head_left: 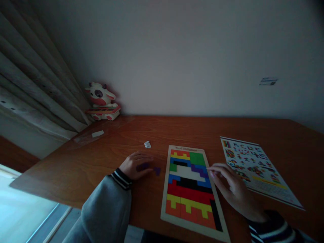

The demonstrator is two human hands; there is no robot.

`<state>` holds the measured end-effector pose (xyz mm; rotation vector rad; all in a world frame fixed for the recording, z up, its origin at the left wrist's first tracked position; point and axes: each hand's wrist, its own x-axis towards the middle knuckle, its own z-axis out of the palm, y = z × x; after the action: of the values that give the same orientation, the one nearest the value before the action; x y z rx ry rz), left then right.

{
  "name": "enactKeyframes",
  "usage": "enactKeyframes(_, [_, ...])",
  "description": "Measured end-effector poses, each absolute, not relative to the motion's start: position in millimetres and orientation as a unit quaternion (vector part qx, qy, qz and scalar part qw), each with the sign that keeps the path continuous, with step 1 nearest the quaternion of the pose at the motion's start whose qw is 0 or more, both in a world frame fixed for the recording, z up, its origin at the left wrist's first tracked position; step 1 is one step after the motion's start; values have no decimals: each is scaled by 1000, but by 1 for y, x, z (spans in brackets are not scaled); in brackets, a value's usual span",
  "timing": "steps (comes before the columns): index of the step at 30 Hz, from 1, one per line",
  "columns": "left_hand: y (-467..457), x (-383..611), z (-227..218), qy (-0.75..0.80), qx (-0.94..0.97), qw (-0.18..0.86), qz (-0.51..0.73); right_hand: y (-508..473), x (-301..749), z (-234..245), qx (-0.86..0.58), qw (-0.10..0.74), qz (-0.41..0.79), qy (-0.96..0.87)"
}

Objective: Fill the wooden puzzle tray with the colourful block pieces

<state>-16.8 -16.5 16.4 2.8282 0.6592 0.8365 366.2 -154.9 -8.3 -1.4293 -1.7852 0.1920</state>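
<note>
My left hand point(135, 166) lies low over the table with the thumb apart from the fingers. Just beyond its thumb tip is a small purple puzzle piece point(157, 171). A dark purplish patch shows between thumb and fingers; whether it is a piece or shadow is unclear. My right hand point(231, 187) hovers at the right edge of a wooden puzzle board point(165, 202), fingertips bent together by the blue and purple pieces. What they pinch, if anything, is too small to make out. Colored block pieces in red, yellow, green, blue, black, orange and white fill much of the board.
Right of the board lies a printed pattern sheet point(268, 184). Small white scraps point(147, 144) sit behind my left hand. At the back left are a cow toy point(102, 101) with a keyboard and a clear plastic bag point(86, 138), beside a curtain point(32, 74).
</note>
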Motion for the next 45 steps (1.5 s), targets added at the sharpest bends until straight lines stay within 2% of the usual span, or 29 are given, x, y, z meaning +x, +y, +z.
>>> enactKeyframes(7, [-19,-42,9,235,935,97,247,-144,357,-1,-538,397,81,-739])
enactKeyframes(15, [-17,-32,4,248,920,134,272,-118,313,29,-468,332,90,-814])
enactKeyframes(22, [-19,-24,6,279,902,59,325,-85,340,26,-502,389,76,-769])
enactKeyframes(25, [-23,-6,13,286,879,58,377,-75,359,16,-533,418,79,-732])
enactKeyframes(28, [-31,26,24,288,853,98,424,-75,363,11,-546,423,114,-714])
enactKeyframes(34, [-36,98,42,240,839,222,434,-92,336,22,-500,417,221,-726])
enactKeyframes(41, [-33,130,29,245,808,324,426,-94,340,21,-517,428,271,-690])
enactKeyframes(45, [-38,130,21,244,813,334,410,-96,347,23,-513,429,291,-684])
